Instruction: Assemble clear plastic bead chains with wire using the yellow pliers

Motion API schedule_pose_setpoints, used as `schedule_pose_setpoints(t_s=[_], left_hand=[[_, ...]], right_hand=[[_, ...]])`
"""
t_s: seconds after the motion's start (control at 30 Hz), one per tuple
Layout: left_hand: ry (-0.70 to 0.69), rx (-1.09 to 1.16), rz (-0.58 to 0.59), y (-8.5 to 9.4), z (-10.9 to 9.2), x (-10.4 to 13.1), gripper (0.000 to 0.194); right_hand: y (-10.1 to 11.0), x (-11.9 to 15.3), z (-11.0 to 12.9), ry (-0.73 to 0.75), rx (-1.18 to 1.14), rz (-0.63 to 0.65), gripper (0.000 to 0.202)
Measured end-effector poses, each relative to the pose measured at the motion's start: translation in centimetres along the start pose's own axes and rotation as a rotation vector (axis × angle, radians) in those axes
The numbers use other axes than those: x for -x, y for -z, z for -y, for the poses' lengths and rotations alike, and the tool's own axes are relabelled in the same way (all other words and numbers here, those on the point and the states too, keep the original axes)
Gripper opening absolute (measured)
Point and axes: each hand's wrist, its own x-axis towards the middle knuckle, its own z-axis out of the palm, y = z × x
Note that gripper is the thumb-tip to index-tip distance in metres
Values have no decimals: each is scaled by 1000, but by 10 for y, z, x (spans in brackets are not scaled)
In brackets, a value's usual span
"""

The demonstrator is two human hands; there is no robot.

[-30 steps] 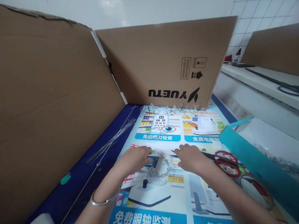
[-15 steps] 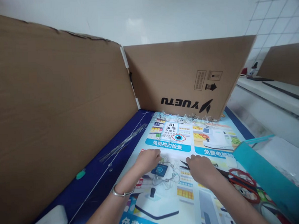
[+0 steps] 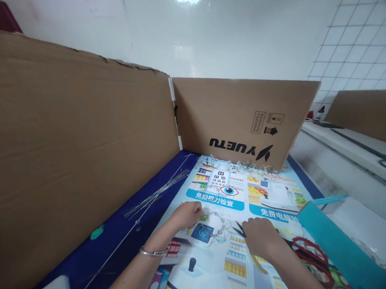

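Note:
My left hand (image 3: 189, 214), a bracelet on its wrist, is closed at the left end of a loop of thin wire with clear beads (image 3: 220, 232). The loop lies over the printed sheet (image 3: 237, 217). To the right of it, my right hand (image 3: 259, 235) is wrapped round pliers (image 3: 239, 230); their dark pointed jaws stick out to the left, slightly apart, and a yellow handle shows below the palm. The jaws are close to the beaded loop, and contact cannot be made out.
Cardboard panels (image 3: 236, 112) stand behind and at the left. Wire strands (image 3: 158, 193) and a green piece (image 3: 96, 232) lie on the blue surface. Beaded wires line the back edge. Red-handled scissors (image 3: 309, 250) and a teal box (image 3: 338, 244) are at the right.
The view has tilted up, so things sit lower in the picture. The yellow handle under my right hand has come into sight. My left hand stays closed by the loop.

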Motion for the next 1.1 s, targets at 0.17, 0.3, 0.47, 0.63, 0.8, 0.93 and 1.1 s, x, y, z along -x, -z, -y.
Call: schedule_pose_setpoints(t_s=[0.17, 0.3, 0.47, 0.63, 0.8, 0.93, 1.1], left_hand=[[-1, 170, 105, -13, 2, -6, 20], [4, 307, 93, -34, 0, -14, 19], [12, 382, -7, -48, 0, -26, 18], [20, 429, -38, -50, -2, -33, 17], [22, 438, -15, -64, -18, -37, 14], [2, 406, -32, -71, -31, -37, 18], [-55, 295, -215, -51, -24, -32, 29]], right_hand=[[2, 2, 4, -49, 6, -42, 21], [6, 2, 4, -77, 2, -66, 21], [13, 2, 2, -89, 3, -26, 21], [12, 4, 0, -50, 8, 57, 20], [6, 3, -4, -10, 2, 95, 23], [6, 4, -11, -4, -21, 119, 28], [15, 7, -29, -88, -53, 29, 27]])
